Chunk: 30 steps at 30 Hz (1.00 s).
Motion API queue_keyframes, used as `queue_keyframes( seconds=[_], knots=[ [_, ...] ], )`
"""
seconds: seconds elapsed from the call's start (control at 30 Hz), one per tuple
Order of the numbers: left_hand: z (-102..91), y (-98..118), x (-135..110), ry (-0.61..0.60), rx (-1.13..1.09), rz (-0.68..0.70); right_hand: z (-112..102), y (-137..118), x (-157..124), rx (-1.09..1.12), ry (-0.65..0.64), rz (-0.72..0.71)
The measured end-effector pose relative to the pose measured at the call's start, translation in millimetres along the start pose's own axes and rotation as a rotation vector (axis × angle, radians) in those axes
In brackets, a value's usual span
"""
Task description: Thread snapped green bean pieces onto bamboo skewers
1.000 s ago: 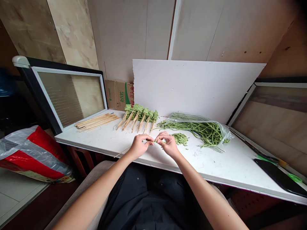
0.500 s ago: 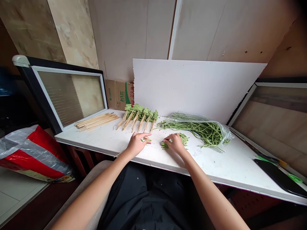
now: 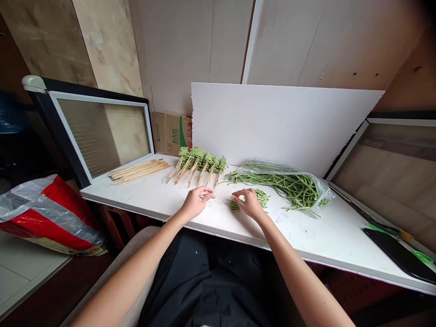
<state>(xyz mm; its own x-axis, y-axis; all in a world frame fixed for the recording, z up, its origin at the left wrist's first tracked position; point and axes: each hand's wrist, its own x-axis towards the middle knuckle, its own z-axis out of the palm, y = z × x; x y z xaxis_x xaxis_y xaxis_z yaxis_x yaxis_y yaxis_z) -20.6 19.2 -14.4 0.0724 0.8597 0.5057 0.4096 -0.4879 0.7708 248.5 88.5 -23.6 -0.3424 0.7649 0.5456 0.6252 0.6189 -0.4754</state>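
My left hand [image 3: 196,201] is closed over the white tabletop, with a bit of cut green bean [image 3: 203,197] showing between thumb and fingers. A thin pale stick end [image 3: 166,220] pokes out beside the left forearm, probably a skewer; its other end is hidden. My right hand [image 3: 248,201] hovers at the near side of a pile of short cut green beans [image 3: 261,198], thumb and fingertips pinched together; whatever they hold is too small to make out. Behind the left hand lie several bean-loaded skewers [image 3: 204,160], stacked with bare stick ends toward me.
Bare bamboo skewers [image 3: 140,171] lie at the left. Long green beans [image 3: 299,188] spill from a clear plastic bag [image 3: 320,188] on the right. A phone [image 3: 398,254] and scissors [image 3: 378,222] are at the right edge. A cardboard box [image 3: 172,134] and white board [image 3: 282,122] stand behind.
My right hand's fingertips have lifted slightly from the cut beans and pinch closer together. The left hand keeps its grip almost in place. The view has shifted slightly.
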Motion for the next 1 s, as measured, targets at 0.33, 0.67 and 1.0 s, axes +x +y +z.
queue_keyframes(
  seconds=[0.33, 0.67, 1.0],
  knots=[
    [20.5, -2, -4, -0.092, -0.298, -0.096, 13, -82, -10, 0.24, 0.037, -0.132],
    [-5.0, -8, 1, -0.096, -0.02, -0.019, 17, -62, -3, 0.358, 0.082, 0.025],
    [-80.8, -14, 4, -0.449, 0.907, -0.468, -35, -30, 13, 0.71, 0.112, 0.394]
  ],
)
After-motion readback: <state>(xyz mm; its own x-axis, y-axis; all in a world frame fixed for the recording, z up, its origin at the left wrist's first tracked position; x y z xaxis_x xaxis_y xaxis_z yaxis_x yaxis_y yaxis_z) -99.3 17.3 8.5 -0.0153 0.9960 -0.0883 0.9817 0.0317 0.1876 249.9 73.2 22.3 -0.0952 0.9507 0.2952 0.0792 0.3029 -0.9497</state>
